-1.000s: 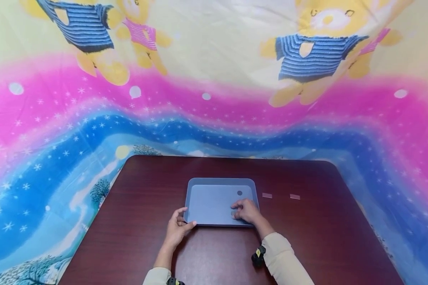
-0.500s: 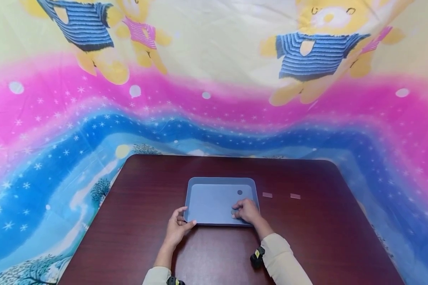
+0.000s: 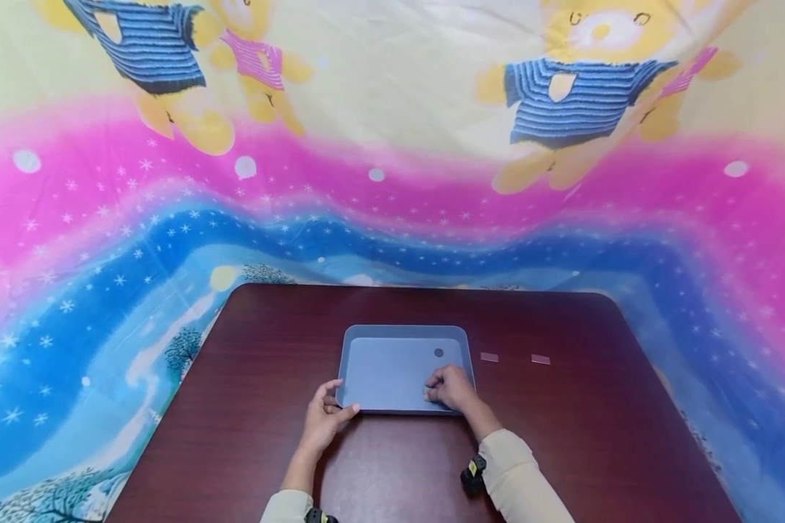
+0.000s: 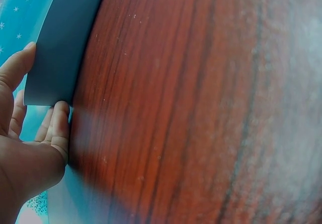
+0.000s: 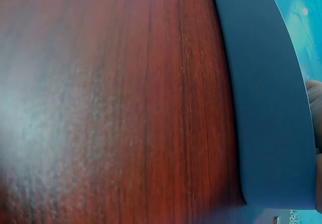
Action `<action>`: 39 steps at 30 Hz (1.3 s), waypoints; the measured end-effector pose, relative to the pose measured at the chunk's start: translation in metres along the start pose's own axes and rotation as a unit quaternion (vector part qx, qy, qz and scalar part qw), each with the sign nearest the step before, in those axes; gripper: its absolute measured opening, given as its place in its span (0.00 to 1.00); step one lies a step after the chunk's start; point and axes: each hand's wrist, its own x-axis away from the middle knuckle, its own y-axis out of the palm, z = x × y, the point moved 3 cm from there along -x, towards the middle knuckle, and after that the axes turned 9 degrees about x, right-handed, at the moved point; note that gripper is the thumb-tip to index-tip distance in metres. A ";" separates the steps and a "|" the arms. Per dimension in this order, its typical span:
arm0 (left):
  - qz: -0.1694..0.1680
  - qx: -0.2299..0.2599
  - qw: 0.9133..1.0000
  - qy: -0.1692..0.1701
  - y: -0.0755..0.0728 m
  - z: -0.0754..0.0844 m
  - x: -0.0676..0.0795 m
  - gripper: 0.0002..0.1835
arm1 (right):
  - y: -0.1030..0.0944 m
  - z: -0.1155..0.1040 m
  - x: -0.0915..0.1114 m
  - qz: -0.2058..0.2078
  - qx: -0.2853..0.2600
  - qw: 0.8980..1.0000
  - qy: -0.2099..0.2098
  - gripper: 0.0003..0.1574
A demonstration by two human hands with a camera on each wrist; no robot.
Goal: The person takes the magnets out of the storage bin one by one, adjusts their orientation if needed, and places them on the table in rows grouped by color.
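Note:
A shallow blue-grey tray (image 3: 379, 378) lies on the table. My left hand (image 3: 323, 420) holds its near left corner, thumb along the front wall and fingers at the left side. In the left wrist view, fingertips of that hand (image 4: 30, 158) meet the tray's wall (image 4: 63, 48). My right hand (image 3: 453, 388) reaches over the near right part of the tray, thumb and forefinger pinched at a small round disc mostly hidden by them. A dark round disc (image 3: 439, 353) lies farther back on the tray floor. In the right wrist view the tray's wall (image 5: 271, 108) hides most of the hand.
Two small clear rectangular pieces lie right of the tray: a nearer one (image 3: 489, 357) and a farther one (image 3: 540, 359). The dark red-brown table (image 3: 275, 327) ends at a patterned cloth backdrop (image 3: 392, 240) behind it.
My right thumb and forefinger have drawn slightly closer together, covering more of the small disc. The left hand, tray and clear pieces stay where they were.

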 end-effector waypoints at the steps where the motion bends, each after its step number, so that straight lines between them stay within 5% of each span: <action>1: 0.001 -0.004 1.000 0.002 0.001 0.002 0.001 0.33 | 0.000 0.000 0.000 -0.002 0.003 1.000 -0.005 0.10; 14: 0.007 -0.013 1.000 -0.001 0.000 0.003 0.003 0.33 | 0.002 -0.001 0.000 -0.006 0.042 0.998 -0.049 0.06; 16: 0.014 -0.016 1.000 -0.001 -0.002 -0.006 -0.001 0.34 | 0.003 -0.001 -0.001 -0.010 0.031 0.998 -0.055 0.06; 21: 0.021 -0.017 1.000 0.000 -0.007 -0.030 -0.012 0.35 | 0.004 0.002 0.000 -0.035 -0.069 0.996 -0.037 0.07; 29: 0.021 -0.017 1.000 0.003 -0.007 -0.031 -0.013 0.35 | 0.000 0.001 0.002 -0.049 -0.188 0.981 -0.009 0.11; 34: 0.021 -0.023 0.999 0.012 -0.007 -0.029 -0.012 0.35 | -0.013 -0.006 0.006 -0.029 -0.268 0.963 0.008 0.14; 39: 0.024 -0.019 1.000 0.002 -0.006 -0.030 -0.013 0.34 | -0.010 0.003 0.004 -0.025 -0.295 0.954 0.043 0.16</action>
